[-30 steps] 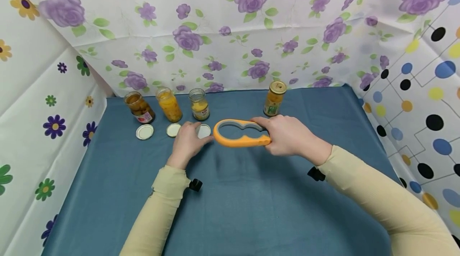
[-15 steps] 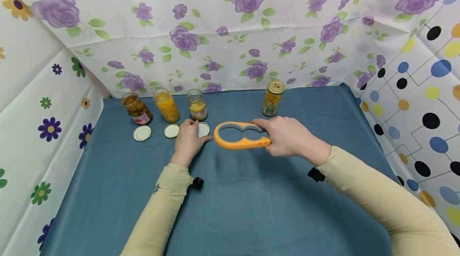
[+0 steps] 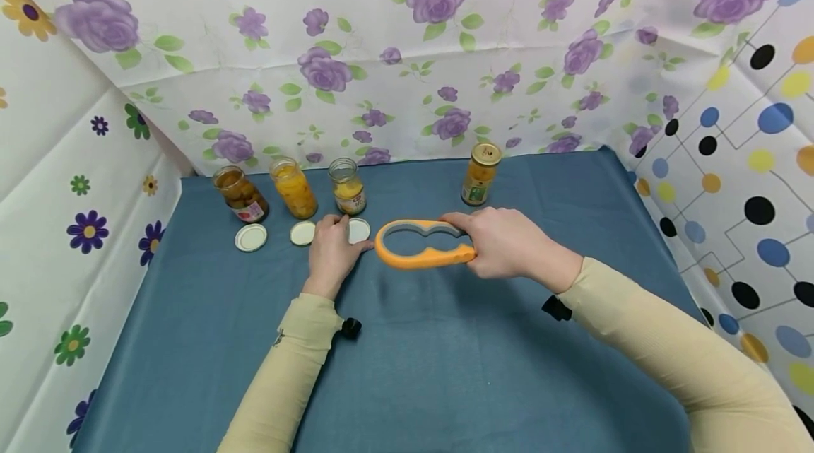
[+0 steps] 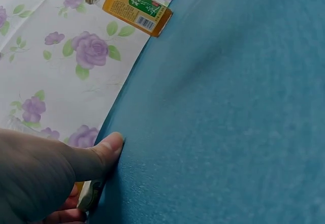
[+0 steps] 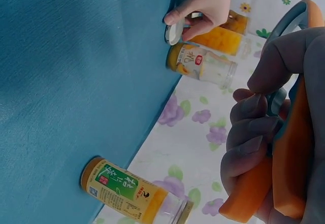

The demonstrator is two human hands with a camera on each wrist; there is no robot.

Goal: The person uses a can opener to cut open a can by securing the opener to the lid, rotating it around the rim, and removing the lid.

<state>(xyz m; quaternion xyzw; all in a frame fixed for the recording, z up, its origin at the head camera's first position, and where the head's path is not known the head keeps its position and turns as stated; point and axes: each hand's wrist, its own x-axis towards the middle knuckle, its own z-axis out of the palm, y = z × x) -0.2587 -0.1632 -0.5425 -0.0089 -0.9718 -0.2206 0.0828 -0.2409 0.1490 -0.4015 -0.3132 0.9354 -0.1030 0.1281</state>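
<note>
My right hand [image 3: 505, 241] grips the handle end of an orange jar opener [image 3: 425, 256] with a grey inner edge, holding it above the table. In the right wrist view its fingers [image 5: 249, 127] wrap round the orange handles. My left hand [image 3: 333, 251] is at a white jar lid [image 3: 359, 230], with thumb and fingers curled round its edge. Just behind that lid stands an uncapped jar [image 3: 347, 188] part filled with yellow contents. A capped jar [image 3: 481, 174] with a gold lid and green label stands at the back, beyond my right hand.
An uncapped jar of yellow pieces [image 3: 294, 189] and one of brown contents [image 3: 240, 195] stand at the back left. Before them lie a lid [image 3: 302, 232] and another lid [image 3: 251, 237]. A floral curtain [image 3: 394, 57] borders the back of the blue tablecloth [image 3: 420, 368].
The head view has shifted slightly. The jar opener has tilted a little, its looped end slightly lower. My left hand stays at the same lid.
</note>
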